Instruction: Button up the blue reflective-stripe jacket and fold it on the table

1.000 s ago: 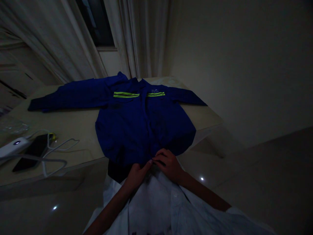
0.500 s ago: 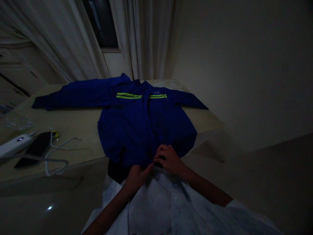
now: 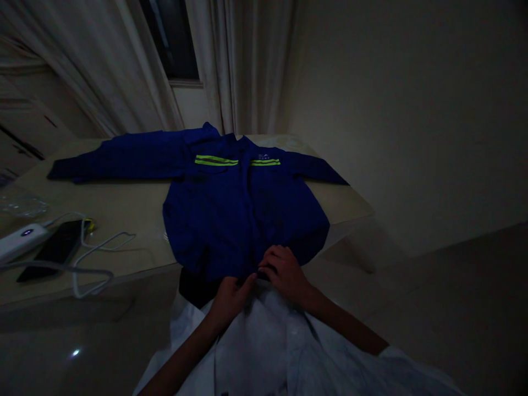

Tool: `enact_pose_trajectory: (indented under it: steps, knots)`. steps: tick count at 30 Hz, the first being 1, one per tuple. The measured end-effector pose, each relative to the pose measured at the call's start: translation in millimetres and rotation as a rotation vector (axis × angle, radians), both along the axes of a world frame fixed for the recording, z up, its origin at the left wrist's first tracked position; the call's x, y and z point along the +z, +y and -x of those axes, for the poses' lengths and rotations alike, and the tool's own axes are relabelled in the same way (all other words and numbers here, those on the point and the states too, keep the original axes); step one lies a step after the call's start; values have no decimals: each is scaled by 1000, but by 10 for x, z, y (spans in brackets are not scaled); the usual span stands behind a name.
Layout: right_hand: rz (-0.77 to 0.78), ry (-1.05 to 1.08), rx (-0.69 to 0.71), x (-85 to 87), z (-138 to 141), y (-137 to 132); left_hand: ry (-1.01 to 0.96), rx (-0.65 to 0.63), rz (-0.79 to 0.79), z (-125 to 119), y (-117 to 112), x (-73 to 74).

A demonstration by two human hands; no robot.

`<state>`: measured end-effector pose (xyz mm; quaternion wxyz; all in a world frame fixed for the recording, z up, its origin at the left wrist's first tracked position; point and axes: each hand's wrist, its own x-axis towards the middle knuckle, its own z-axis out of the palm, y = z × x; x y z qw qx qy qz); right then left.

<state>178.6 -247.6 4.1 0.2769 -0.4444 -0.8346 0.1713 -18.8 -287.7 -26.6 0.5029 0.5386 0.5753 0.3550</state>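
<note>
A blue work jacket lies spread front side up, with yellow-green reflective stripes across the chest and a small white logo. Its collar points away from me and its lower hem hangs over the table's near edge. At the middle of that hem, my left hand is closed, thumb and fingers pinching the cloth. Just to the right, my right hand also has its fingers curled on the hem beside the front opening. The two hands almost touch, and the fingertips are partly hidden in the dim light.
The jacket rests on a pale table. To the left lie a white power bank, a dark phone, a looping white cable and clear crumpled plastic. Curtains hang behind, and a wall stands at right.
The view has shifted very slightly, so the table's things sit a little further left. Both hands stay at the jacket's hem with almost no movement.
</note>
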Motion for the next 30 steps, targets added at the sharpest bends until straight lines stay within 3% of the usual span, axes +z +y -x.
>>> enact_pose_trajectory:
  steps: [9,15,20,27,30]
  knots:
    - [-10,72,14,30,30,5,-25,-45,149,128,-5,4]
    - [40,77,185,89,-1,42,-262,154,94,44,16,-68]
    - [26,77,131,34,54,9,-256,244,128,57,16,-141]
    - [21,159,103,-12,12,-22,-238,136,211,77,30,-131]
    - [-25,200,133,-39,-29,-36,-208,192,219,68,11,-129]
